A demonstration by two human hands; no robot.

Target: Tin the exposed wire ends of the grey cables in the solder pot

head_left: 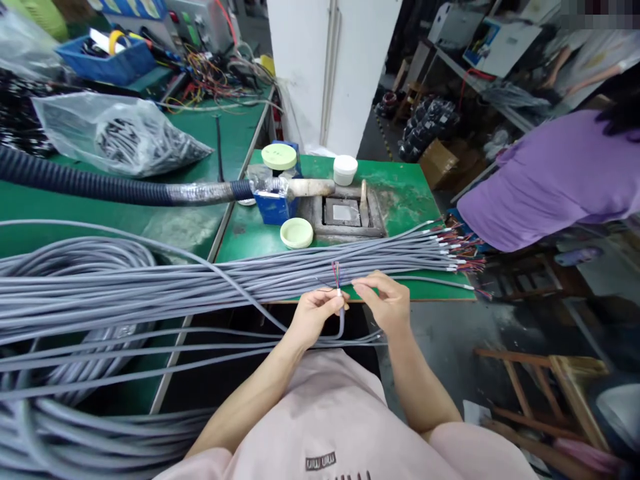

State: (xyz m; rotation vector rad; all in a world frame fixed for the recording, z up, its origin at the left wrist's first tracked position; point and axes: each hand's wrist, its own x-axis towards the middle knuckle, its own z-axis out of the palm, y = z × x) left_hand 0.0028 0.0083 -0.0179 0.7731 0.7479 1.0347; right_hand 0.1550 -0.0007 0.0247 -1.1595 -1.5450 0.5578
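Grey cable (342, 323) stood upright in the left hand (316, 315) by the near edge of the bench (405, 177), its fingers pinching beside the white band (339, 293), presumably so the coloured wires (337, 275) were left exposed. I saw the right hand (389, 303) just beside, thumb and forefinger nearly meeting (whether on a strand, I couldn't tell remotely). Beyond, a cable bundle (350, 259) lay lengthwise, wire ends gathered rightward, likely for easy reach.

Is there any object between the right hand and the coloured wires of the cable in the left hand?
Nothing visible stands in the way. The left hand holds the grey cable, its coloured wires pointing up; the right hand is close beside them. The cable bundle lies beyond them.
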